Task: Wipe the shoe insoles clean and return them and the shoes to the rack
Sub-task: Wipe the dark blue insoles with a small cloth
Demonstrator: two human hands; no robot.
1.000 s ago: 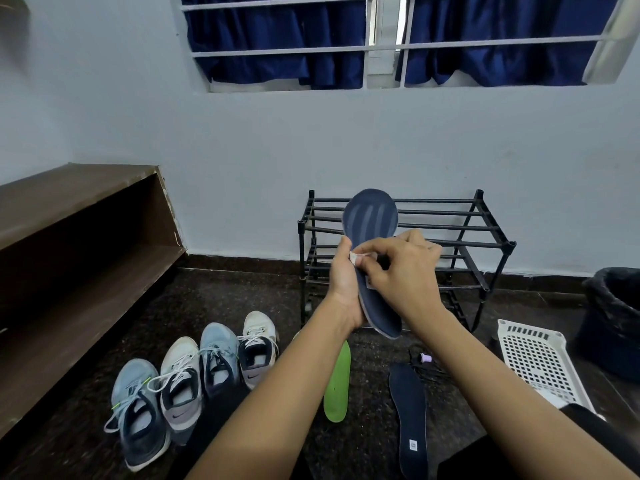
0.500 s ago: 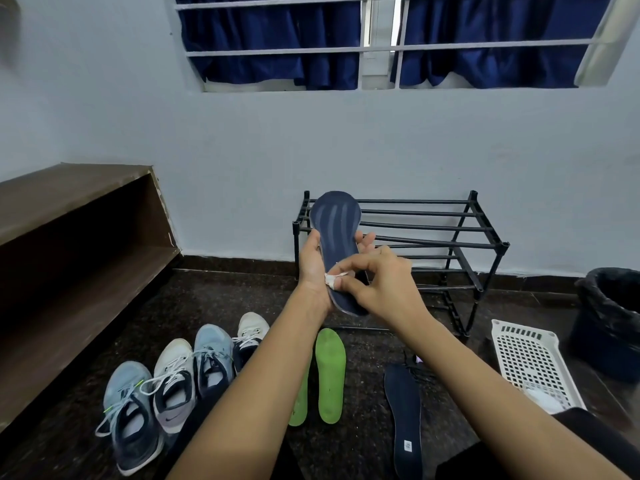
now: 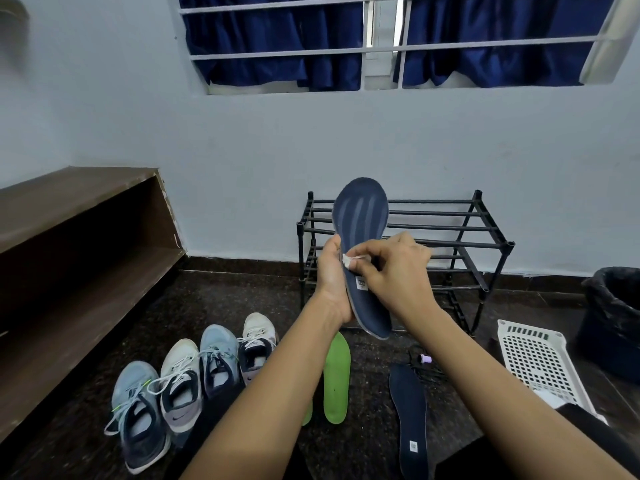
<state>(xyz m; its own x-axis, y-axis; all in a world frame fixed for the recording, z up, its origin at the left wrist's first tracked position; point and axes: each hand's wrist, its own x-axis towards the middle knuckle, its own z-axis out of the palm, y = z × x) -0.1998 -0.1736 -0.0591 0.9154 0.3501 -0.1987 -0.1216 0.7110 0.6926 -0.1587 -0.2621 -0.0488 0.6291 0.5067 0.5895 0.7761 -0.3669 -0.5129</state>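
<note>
- While the left hand (image 3: 332, 282) grips the ridged navy insole (image 3: 363, 216) upright before the barred rack (image 3: 485, 233), the right hand (image 3: 398, 271) pinches a white wipe (image 3: 349, 259) against it.
- Four laced shoes (image 3: 194, 382) line the speckled floor (image 3: 242, 306) at left.

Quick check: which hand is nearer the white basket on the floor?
Right. The right hand, pressing a wipe on the raised navy insole, is up and left of the basket; the left hand grips the insole's other edge, farther left.
</note>
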